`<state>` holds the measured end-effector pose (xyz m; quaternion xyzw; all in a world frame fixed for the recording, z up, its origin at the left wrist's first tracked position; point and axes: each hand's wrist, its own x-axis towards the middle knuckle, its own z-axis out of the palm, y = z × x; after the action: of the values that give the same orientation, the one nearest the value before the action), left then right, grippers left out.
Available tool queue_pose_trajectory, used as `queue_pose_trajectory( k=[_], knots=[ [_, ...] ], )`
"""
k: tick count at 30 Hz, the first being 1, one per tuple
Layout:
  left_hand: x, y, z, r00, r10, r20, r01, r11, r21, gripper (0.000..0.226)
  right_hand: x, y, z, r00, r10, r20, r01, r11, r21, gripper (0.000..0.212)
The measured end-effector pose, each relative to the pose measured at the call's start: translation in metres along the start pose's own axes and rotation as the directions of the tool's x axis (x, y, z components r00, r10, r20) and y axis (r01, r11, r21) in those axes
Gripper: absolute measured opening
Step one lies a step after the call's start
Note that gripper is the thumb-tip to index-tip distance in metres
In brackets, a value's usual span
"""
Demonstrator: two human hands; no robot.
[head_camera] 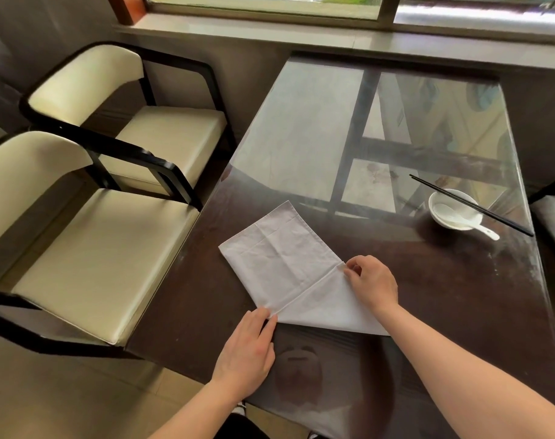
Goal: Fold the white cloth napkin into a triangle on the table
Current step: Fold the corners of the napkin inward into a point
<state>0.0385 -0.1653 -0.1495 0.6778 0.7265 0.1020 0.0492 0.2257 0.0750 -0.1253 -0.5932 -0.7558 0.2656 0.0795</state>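
No writing, label, brand, number or sign can be read anywhere; the napkin (279,258), the table (444,280), the bowl (440,221) and the chairs (171,134) show none.

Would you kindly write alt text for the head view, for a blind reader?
Two hands fold a white cloth napkin on a dark glossy table: the right hand pinches the folded flap's far end, the left hand presses its near end. A bowl with spoon and chopsticks sits beyond.
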Motion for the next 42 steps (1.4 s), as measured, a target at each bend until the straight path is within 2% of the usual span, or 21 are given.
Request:
queue_pose_trajectory(
  k=[5, 11, 15, 20, 25, 30, 39, 42],
  knots=[
    [0.000, 0.001, 0.000, 0.999, 0.005, 0.036, -0.006, 0.999, 0.043, 0.052, 0.002, 0.000, -0.003, 0.999, -0.007, 0.045, 0.007, 1.000, 0.013, 0.013],
    [0.013, 0.008, -0.009, 0.998, -0.009, 0.068, 0.008, 1.000, 0.013, 0.055, -0.019, 0.019, -0.011, 1.000, -0.010, -0.010, 0.011, 0.995, 0.102, 0.022],
    [0.027, 0.014, -0.006, 0.981, 0.069, 0.179, -0.076, 0.996, 0.038, 0.064, -0.053, 0.047, -0.021, 0.997, 0.071, -0.041, -0.068, 0.996, 0.066, 0.022],
    [0.023, 0.013, 0.003, 0.959, 0.093, 0.268, -0.124, 0.987, 0.102, 0.070, -0.082, 0.080, -0.037, 0.982, 0.179, -0.059, -0.179, 0.984, -0.001, 0.018],
    [0.022, 0.014, 0.008, 0.954, 0.097, 0.282, -0.141, 0.980, 0.140, 0.073, -0.098, 0.092, -0.041, 0.977, 0.208, -0.039, -0.210, 0.977, -0.038, 0.017],
    [0.021, 0.015, 0.009, 0.949, 0.093, 0.301, -0.143, 0.979, 0.148, 0.073, -0.105, 0.090, -0.040, 0.968, 0.248, -0.026, -0.248, 0.969, -0.003, 0.013],
    [0.021, 0.015, 0.008, 0.944, 0.086, 0.320, -0.139, 0.979, 0.149, 0.073, -0.107, 0.090, -0.040, 0.956, 0.282, -0.075, -0.281, 0.959, 0.030, 0.010],
    [0.021, 0.015, 0.008, 0.938, 0.081, 0.336, -0.137, 0.979, 0.148, 0.072, -0.111, 0.093, -0.040, 0.958, 0.279, -0.068, -0.278, 0.960, 0.030, 0.017]
  ],
)
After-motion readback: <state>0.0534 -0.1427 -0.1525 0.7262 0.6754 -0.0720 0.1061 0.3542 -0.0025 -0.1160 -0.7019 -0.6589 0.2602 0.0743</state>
